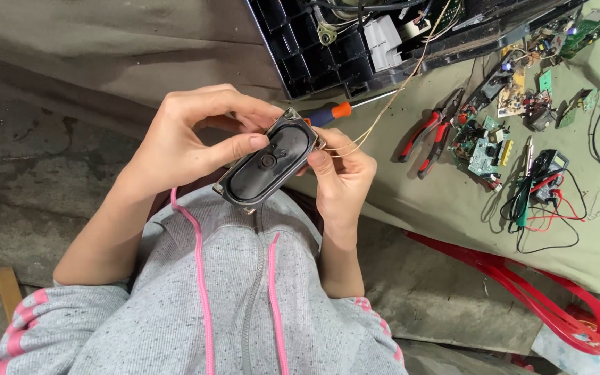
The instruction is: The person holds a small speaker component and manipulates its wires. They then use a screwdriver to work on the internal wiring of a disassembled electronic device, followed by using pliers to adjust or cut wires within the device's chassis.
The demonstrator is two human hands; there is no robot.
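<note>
Bare bench (pixel 397 187) lies open at three o'clock of the hands; pliers (pixel 428 135), screwdriver (pixel 331 113) and black casing (pixel 342 48) crowd twelve to two.

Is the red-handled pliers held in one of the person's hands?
No, the pliers lie on the cloth, while both hands hold the black oval speaker.

A drab olive cloth-covered work surface (pixel 425 201) fills the right half. At two o'clock lie red-handled pliers (pixel 430 135), loose green circuit boards (pixel 484 149) and a black multimeter with red and black leads (pixel 546 170); at twelve o'clock, an opened black plastic casing (pixel 328 52).
</note>
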